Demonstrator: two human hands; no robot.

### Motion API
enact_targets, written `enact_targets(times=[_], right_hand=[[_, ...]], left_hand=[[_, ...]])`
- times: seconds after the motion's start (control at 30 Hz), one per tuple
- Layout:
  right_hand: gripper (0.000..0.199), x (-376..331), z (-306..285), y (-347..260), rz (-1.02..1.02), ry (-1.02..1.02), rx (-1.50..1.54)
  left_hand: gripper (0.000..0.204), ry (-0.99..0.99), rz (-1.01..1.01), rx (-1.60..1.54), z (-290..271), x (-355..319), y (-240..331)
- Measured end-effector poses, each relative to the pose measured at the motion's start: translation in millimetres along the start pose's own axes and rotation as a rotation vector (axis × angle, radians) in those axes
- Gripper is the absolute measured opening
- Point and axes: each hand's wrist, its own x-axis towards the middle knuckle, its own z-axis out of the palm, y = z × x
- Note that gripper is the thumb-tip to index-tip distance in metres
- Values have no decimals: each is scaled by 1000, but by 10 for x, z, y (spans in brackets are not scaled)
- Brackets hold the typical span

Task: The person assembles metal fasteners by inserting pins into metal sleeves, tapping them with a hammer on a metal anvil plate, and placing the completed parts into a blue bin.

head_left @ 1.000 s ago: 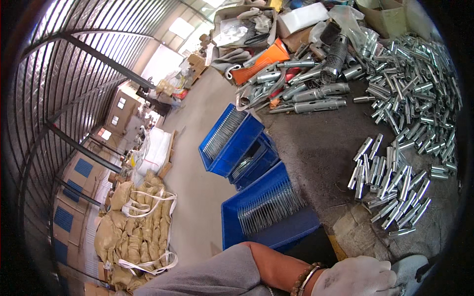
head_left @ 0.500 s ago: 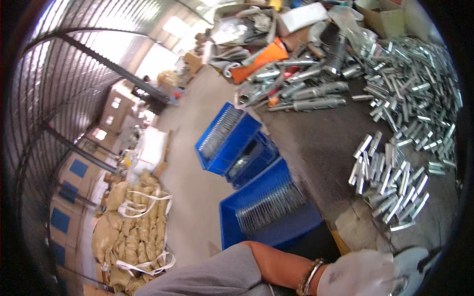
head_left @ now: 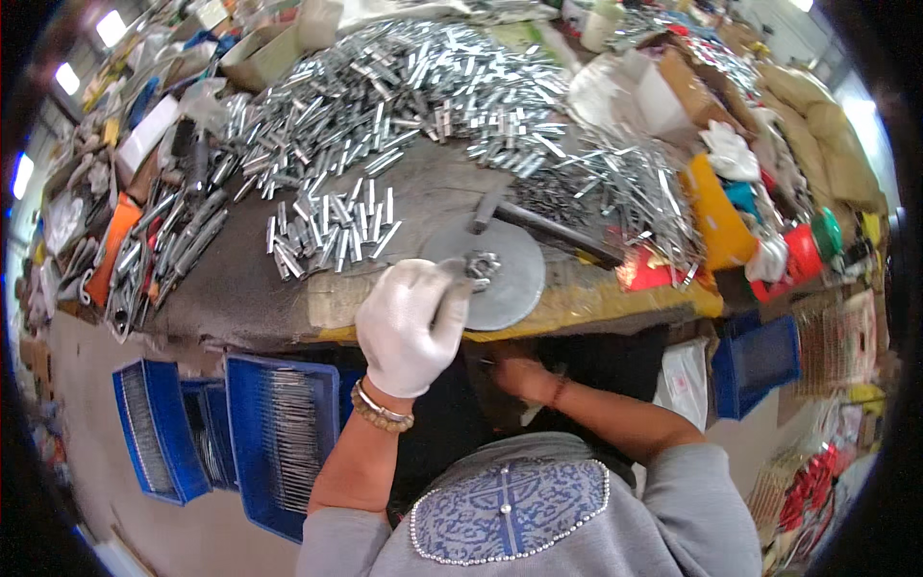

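My left hand (head_left: 409, 322), in a white glove, is closed, thumb and fingers pinched together over a round grey disc (head_left: 514, 298) at the bench's near edge. Whatever the fingertips grip is hidden. Right beside them, a small shiny metal fitting (head_left: 483, 267) sits on the disc. A hammer (head_left: 548, 229) lies behind, its head by the disc's far rim and its dark handle slanting right. Below the bench edge is my bare right hand (head_left: 524, 377); its fingers are lost in shadow. Loose short metal tubes (head_left: 336, 226) lie to the left of the disc.
A large heap of metal tubes (head_left: 385, 96) covers the back of the bench. Thin metal pieces (head_left: 625, 192) and a yellow plastic piece (head_left: 716, 216) lie to the right. Blue crates (head_left: 245, 452) of metal rods stand low at left; another blue crate (head_left: 760, 365) is at right.
The view has swung from the left side round to the bench front. My left hand, earlier at the lower right corner, now shows centrally at the disc. My right hand has come into view.
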Motion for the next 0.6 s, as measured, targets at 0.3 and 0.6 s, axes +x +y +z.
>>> enact_targets(times=[0.3, 0.6], right_hand=[[18, -1826, -1773, -1112, -341, 853, -53], [25, -1340, -2614, -1021, -168, 883, -289]], left_hand=[[11, 2, 6, 19, 89, 24, 88], [11, -48, -34, 14, 25, 36, 91]])
